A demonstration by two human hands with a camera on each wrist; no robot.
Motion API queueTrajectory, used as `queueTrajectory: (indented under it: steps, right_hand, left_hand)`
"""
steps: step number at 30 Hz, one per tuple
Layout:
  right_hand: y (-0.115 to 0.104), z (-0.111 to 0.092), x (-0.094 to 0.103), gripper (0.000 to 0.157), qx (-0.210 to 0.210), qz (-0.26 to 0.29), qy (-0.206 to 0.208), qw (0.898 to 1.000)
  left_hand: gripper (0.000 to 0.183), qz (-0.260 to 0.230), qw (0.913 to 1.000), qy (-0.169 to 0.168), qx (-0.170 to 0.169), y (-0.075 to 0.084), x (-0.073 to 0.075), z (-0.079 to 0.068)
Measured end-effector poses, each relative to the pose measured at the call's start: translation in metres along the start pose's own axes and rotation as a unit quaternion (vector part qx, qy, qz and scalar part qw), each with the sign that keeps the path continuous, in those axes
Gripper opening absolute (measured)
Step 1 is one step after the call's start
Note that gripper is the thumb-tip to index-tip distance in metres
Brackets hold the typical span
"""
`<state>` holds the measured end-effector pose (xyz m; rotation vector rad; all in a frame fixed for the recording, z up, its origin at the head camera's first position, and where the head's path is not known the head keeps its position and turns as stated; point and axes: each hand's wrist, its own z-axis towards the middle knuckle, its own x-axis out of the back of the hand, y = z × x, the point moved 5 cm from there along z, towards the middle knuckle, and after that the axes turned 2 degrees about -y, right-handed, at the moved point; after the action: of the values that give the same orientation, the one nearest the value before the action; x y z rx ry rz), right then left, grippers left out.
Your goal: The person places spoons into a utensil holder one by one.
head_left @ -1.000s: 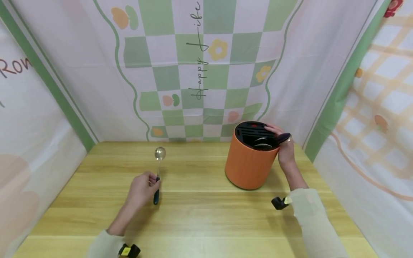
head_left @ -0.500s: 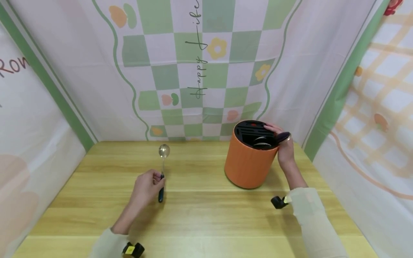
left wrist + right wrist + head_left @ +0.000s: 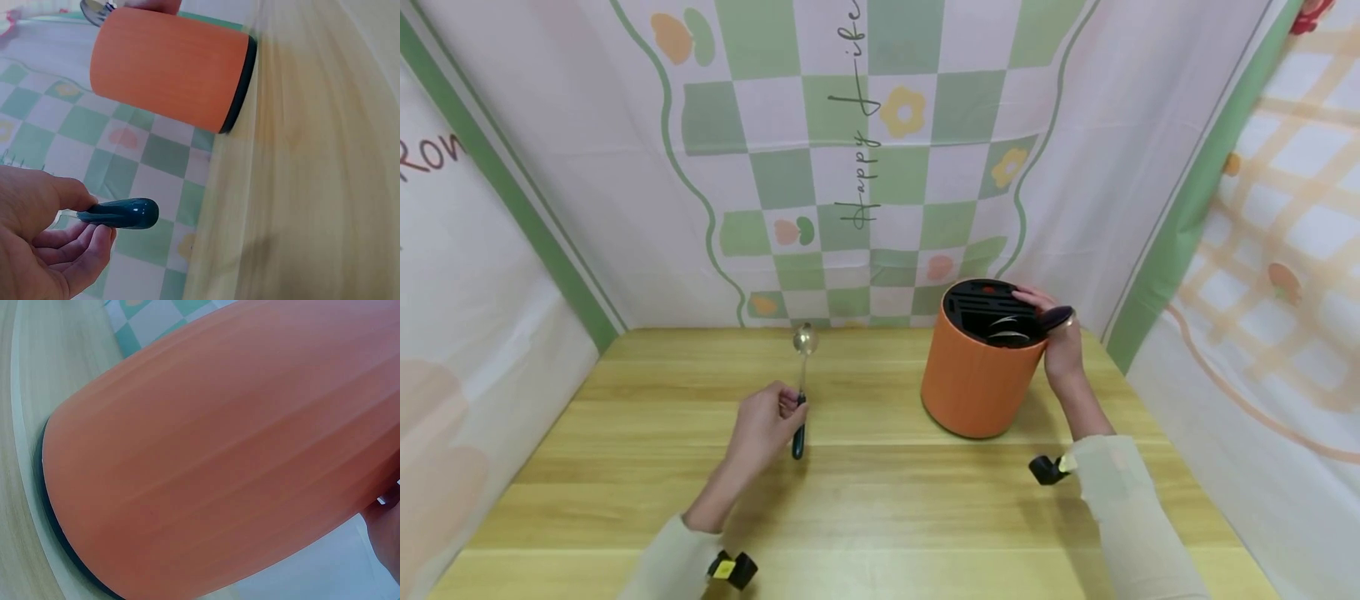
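Note:
My left hand pinches a spoon between thumb and fingers, above the table left of centre. The spoon has a small round metal bowl pointing away from me and a dark green handle. To the right stands an orange round utensil holder with a black slotted top. My right hand holds this holder by its upper right side, fingers over the rim; its thumb is hidden. The holder fills most of the right wrist view, with little of the hand showing.
Shiny metal utensils sit in the holder's wide opening, and a dark shiny utensil head leans out beside my right hand. The wooden table meets a checked cloth backdrop behind. Cloth walls stand at both sides.
My left hand has carried the spoon to the right and slightly away from me, towards the holder. My right hand and the holder have stayed in place.

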<state>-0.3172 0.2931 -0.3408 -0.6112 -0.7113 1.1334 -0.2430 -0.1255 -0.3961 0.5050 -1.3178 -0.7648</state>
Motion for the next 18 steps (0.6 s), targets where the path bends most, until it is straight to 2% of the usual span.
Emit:
queueTrajectory:
  steps: [9,18]
  right_hand:
    - [0.000,-0.001,0.000,0.057,0.003,-0.001,0.001,1.000]
    - [0.001,-0.001,0.001,0.056,-0.003,-0.020,0.004,1.000]
  left_hand:
    - [0.013,-0.017,0.9996,0.004,-0.023,0.018,-0.009,0.005]
    - [0.012,-0.039,0.9988,-0.001,-0.029,0.031,-0.016,0.008]
